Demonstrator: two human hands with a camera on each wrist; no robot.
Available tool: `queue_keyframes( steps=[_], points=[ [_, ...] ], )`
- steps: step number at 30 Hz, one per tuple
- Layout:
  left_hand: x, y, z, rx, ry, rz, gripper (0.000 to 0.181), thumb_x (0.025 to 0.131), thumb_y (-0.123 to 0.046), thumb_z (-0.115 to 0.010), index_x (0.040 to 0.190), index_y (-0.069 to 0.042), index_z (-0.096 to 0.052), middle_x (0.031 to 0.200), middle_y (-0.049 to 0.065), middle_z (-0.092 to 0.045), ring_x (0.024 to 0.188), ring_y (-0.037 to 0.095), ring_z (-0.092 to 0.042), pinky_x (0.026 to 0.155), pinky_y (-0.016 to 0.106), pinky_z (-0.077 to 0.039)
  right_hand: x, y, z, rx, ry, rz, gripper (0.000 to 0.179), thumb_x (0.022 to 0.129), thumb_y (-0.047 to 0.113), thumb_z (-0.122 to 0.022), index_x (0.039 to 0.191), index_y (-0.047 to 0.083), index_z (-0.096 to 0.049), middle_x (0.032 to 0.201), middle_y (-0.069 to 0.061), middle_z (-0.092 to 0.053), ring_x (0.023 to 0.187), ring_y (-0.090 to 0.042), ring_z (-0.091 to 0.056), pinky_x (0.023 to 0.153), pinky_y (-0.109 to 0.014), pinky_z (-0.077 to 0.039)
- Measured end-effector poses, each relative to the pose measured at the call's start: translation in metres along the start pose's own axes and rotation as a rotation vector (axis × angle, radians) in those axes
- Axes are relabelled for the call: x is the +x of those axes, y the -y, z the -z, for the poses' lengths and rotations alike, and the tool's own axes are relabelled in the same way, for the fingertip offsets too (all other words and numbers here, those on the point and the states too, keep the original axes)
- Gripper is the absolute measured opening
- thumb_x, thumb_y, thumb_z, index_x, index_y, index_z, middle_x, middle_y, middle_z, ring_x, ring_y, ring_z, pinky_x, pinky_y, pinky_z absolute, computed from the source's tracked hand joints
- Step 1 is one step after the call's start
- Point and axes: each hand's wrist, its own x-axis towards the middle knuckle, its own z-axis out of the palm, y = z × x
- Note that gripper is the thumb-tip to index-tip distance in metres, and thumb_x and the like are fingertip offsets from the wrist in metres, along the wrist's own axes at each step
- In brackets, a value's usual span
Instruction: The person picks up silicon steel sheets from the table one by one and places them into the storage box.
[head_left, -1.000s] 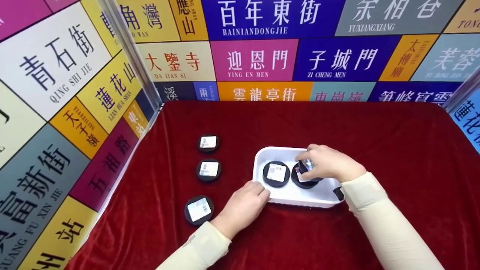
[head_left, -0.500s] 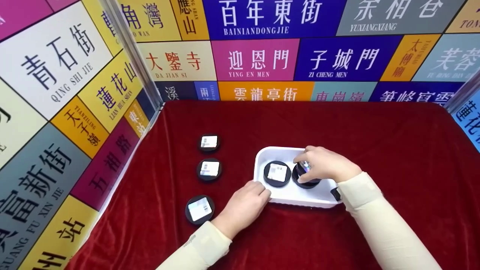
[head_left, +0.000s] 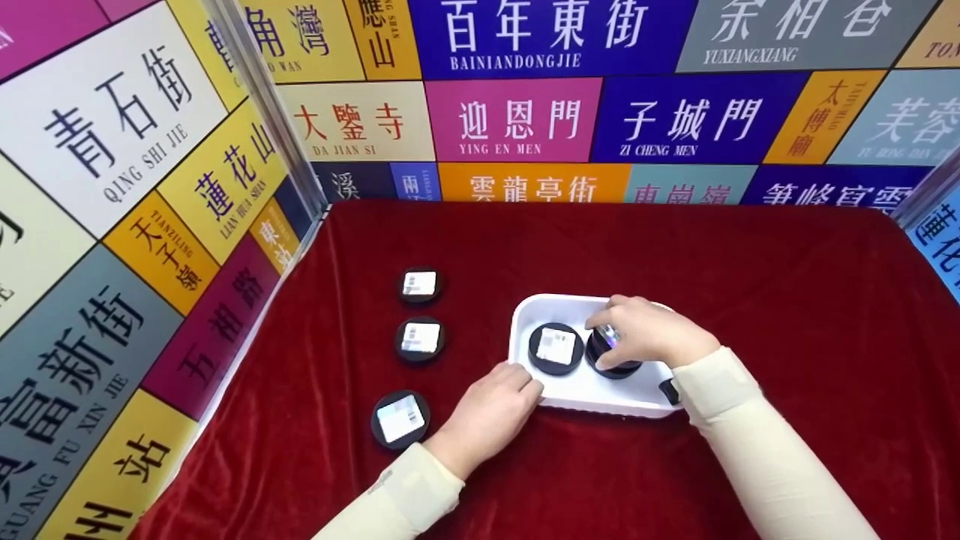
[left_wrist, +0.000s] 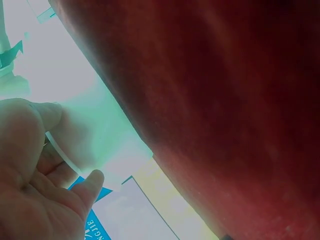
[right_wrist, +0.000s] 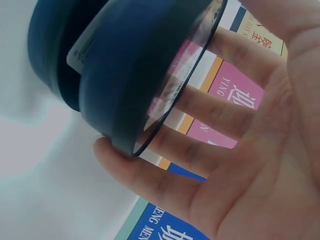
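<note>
In the head view my right hand (head_left: 652,330) is over the right half of a white plastic bin (head_left: 600,397), its fingers around a round black case (right_wrist: 135,75) with a clear, shiny face. The right wrist view shows that face turned toward my palm and a second black round case (right_wrist: 45,55) with a white label right beneath it. Another black round case (head_left: 556,349), white label up, lies in the bin's left half. My left hand (head_left: 491,409) holds the bin's near left corner, thumb and fingers on either side of the wall in the left wrist view.
To the bin's left, three black round cases with white labels stand in a column: a far one (head_left: 418,285), a middle one (head_left: 420,339) and a near one (head_left: 400,420). Red velvet cloth (head_left: 810,315) covers the table. Panels with printed street names (head_left: 517,120) enclose the back and sides.
My right hand has shifted slightly left, and the held case now covers the white label of the case under it. The left hand stays on the bin's corner.
</note>
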Motion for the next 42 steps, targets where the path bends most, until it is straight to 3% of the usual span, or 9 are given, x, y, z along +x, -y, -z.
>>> queue_keyframes(
  steps=[8, 35, 42],
  points=[
    [-0.0003, -0.0001, 0.0008, -0.016, 0.010, 0.009, 0.012, 0.100, -0.019, -0.062, 0.089, -0.013, -0.065, 0.088, -0.002, -0.062, 0.090, 0.015, -0.061, 0.080, 0.025, -0.054, 0.0023, 0.0009, -0.0041, 0.004, -0.011, 0.046, 0.055, 0.072, 0.027, -0.088, 0.122, 0.011, -0.073, 0.123, -0.015, -0.067, 0.111, -0.032, -0.062, 0.098, -0.050, -0.051],
    [-0.0003, 0.0002, 0.0019, -0.032, 0.022, 0.021, 0.014, 0.100, -0.020, -0.060, 0.089, -0.014, -0.065, 0.087, -0.002, -0.061, 0.089, 0.016, -0.060, 0.080, 0.026, -0.054, 0.0057, 0.0032, -0.0095, -0.060, -0.014, 0.062, 0.055, 0.068, 0.031, -0.088, 0.117, 0.013, -0.071, 0.112, -0.016, -0.064, 0.095, -0.028, -0.061, 0.088, -0.048, -0.052],
    [-0.0007, -0.0005, 0.0011, -0.029, 0.020, 0.012, 0.012, 0.099, -0.020, -0.062, 0.089, -0.013, -0.064, 0.087, -0.002, -0.061, 0.088, 0.016, -0.060, 0.078, 0.026, -0.054, 0.0034, 0.0035, -0.0104, -0.024, 0.001, 0.023, 0.062, 0.069, 0.030, -0.088, 0.125, 0.013, -0.069, 0.123, -0.019, -0.061, 0.108, -0.035, -0.061, 0.096, -0.051, -0.050]
  ],
)
